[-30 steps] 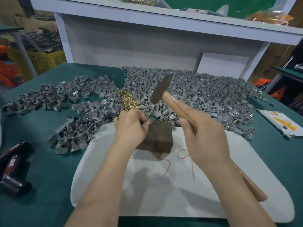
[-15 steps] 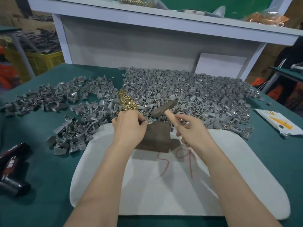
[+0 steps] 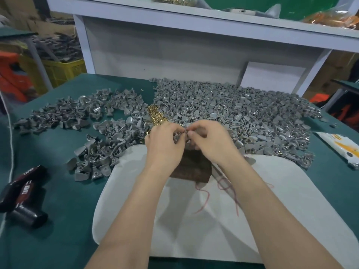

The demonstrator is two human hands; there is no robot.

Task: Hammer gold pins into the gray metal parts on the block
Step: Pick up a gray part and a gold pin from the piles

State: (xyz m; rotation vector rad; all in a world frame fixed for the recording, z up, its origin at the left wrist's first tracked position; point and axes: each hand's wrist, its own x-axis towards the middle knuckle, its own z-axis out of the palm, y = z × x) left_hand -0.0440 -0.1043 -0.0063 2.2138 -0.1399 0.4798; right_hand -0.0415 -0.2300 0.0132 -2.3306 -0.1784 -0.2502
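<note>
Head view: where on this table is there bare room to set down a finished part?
Free: the near half of the white pad, around the forearms; the green cloth between pad and black tool. Crowded: the far half, where gray parts and gold pins pile up behind the block, left hand and right hand.

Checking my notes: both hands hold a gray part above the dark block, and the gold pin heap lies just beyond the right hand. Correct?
Not quite. In the head view the gold pin heap lies just beyond the left hand, not the right hand; both do hold the gray part.
</note>
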